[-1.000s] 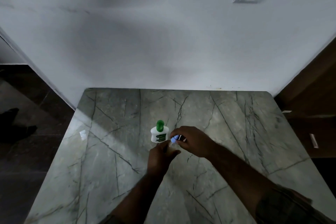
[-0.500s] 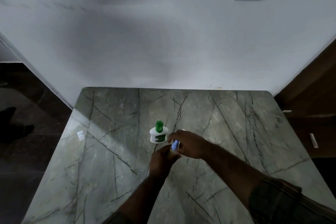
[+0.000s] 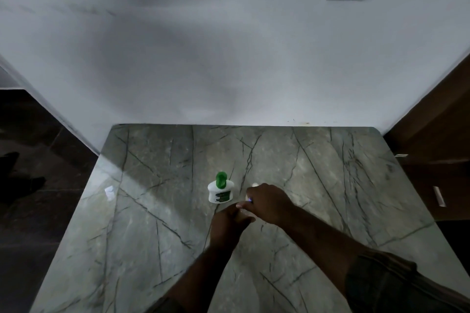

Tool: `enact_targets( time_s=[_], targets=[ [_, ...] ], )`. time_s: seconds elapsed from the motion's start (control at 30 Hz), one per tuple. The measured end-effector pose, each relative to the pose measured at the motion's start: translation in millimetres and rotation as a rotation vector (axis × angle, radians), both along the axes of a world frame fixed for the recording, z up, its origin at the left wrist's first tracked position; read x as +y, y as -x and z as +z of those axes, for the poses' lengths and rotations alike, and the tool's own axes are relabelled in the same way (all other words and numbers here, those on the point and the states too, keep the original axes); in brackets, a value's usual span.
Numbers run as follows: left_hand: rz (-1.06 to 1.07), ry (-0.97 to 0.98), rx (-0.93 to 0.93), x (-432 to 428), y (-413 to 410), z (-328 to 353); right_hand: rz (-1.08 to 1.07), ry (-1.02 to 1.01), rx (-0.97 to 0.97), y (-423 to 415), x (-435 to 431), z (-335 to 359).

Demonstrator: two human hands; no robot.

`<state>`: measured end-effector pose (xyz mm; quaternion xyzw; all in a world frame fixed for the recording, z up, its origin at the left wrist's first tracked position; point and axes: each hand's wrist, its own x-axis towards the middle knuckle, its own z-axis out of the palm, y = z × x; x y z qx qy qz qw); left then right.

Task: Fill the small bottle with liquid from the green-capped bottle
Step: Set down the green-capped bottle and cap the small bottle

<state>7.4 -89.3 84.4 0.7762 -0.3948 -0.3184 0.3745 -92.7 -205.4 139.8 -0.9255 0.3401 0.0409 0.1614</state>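
— What are the hands doing?
— Just below the middle of the frame, the right hand is curled tight over the small bottle, of which only a blue speck shows. The left hand is curled just beneath, touching it. What it grips I cannot tell.
— And the green-capped bottle?
— Upright on the table, cap on, just left of the hands.

Left hand grips the small bottle from below; right hand pinches its top, knuckles up; hands touching.
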Motion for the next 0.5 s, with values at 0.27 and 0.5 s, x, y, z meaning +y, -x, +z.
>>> enact_targets(
  time_s=[0.27,0.5],
  targets=[
    [0.017,0.040,0.027,-9,1,3,0.044,-0.139,-0.092,3,-2,4],
    [-0.035,-0.005,0.036,-6,5,-7,-0.059,-0.249,-0.093,4,-2,2]
  ],
)
